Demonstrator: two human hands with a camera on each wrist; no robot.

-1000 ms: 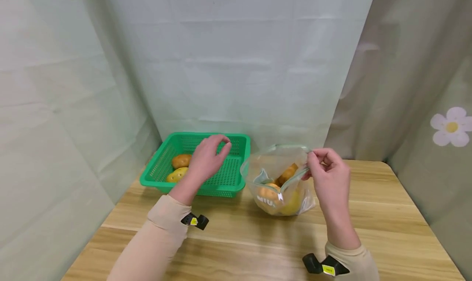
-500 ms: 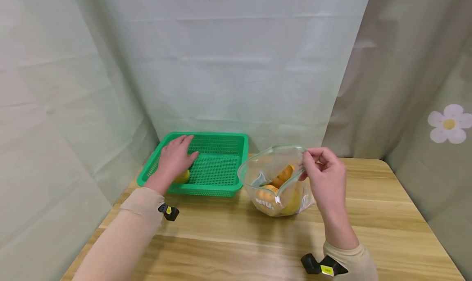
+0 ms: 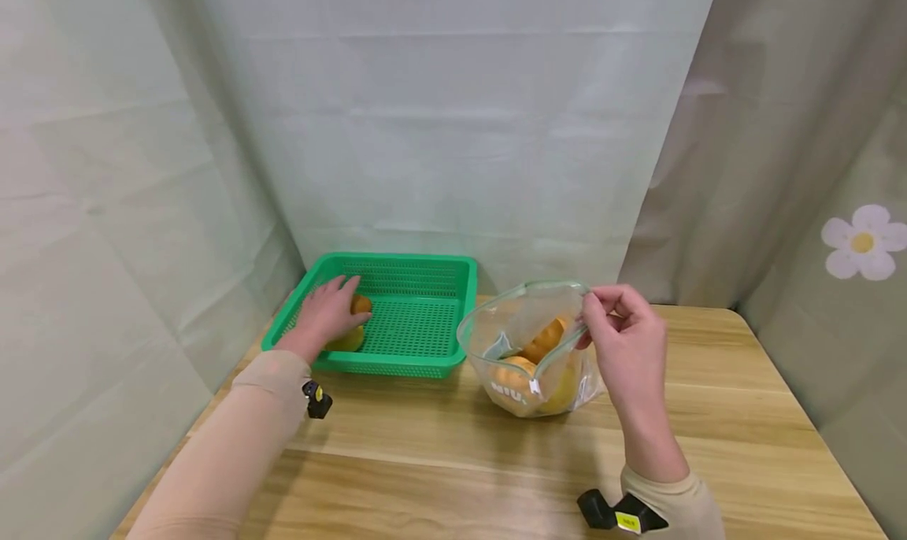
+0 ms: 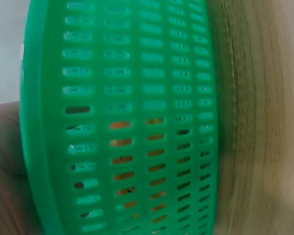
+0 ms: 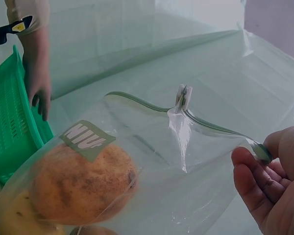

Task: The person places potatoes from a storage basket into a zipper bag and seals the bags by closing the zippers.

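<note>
— Pale draped cloth closes off your wooden table (image 3: 453, 461) on three sides. Where are your hands?

— Your left hand (image 3: 322, 317) reaches into the green basket (image 3: 425, 268) at the table's back left and lies over two potatoes (image 3: 352, 323) at its near left corner. Your fingers cover most of them, so I cannot tell whether you grip one or only rest on it.

— And the bag?

— Your right hand (image 3: 623, 343) pinches the rim of the clear zip bag (image 3: 524, 343), which stands just right of the basket, near it but apart. Its mouth faces up and gapes, with the zip seam running from your fingers forward and left toward the white slider (image 5: 183, 96). Inside lie an orange-brown potato (image 5: 81, 183) and yellowish produce beneath it, partly cut off at the right wrist view's lower edge.

— Anything hard to read?

— Your left wrist view is blurred: only the basket's slotted wall, with orange showing through the slots.
</note>
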